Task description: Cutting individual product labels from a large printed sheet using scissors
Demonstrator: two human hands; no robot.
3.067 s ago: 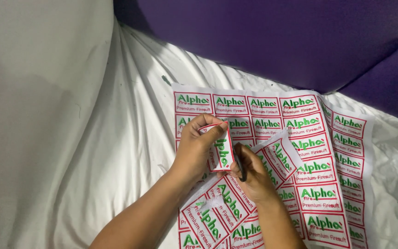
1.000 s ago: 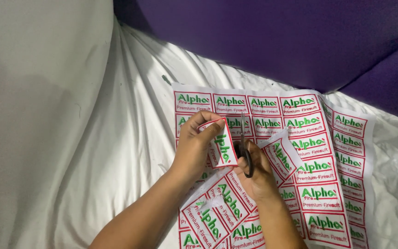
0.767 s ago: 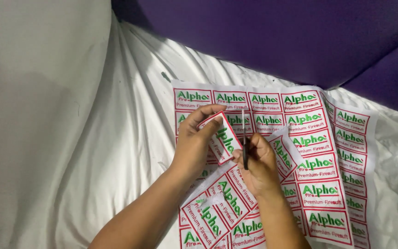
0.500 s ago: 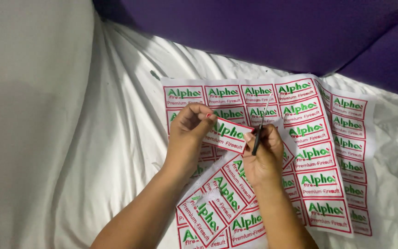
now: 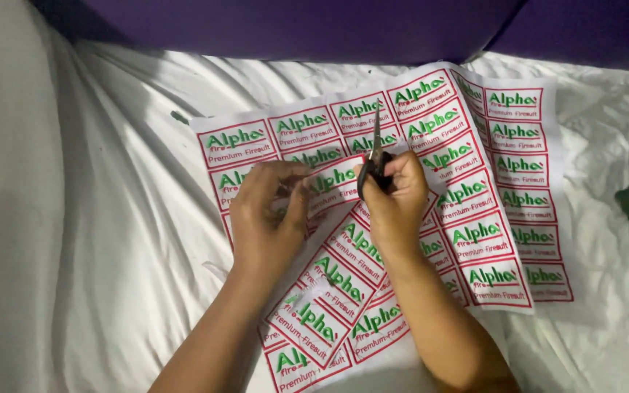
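Black scissors (image 5: 375,164) (right hand (image 5: 394,200)) point blades straight up-frame.

The label (image 5: 333,182) is now held flatter and lower by the left hand (image 5: 267,215), no longer upright between the hands. The scissors (image 5: 374,156) are raised by the right hand (image 5: 394,196), blades pointing toward the sheet's (image 5: 518,182) far edge. The sheet is seen shifted rightward.
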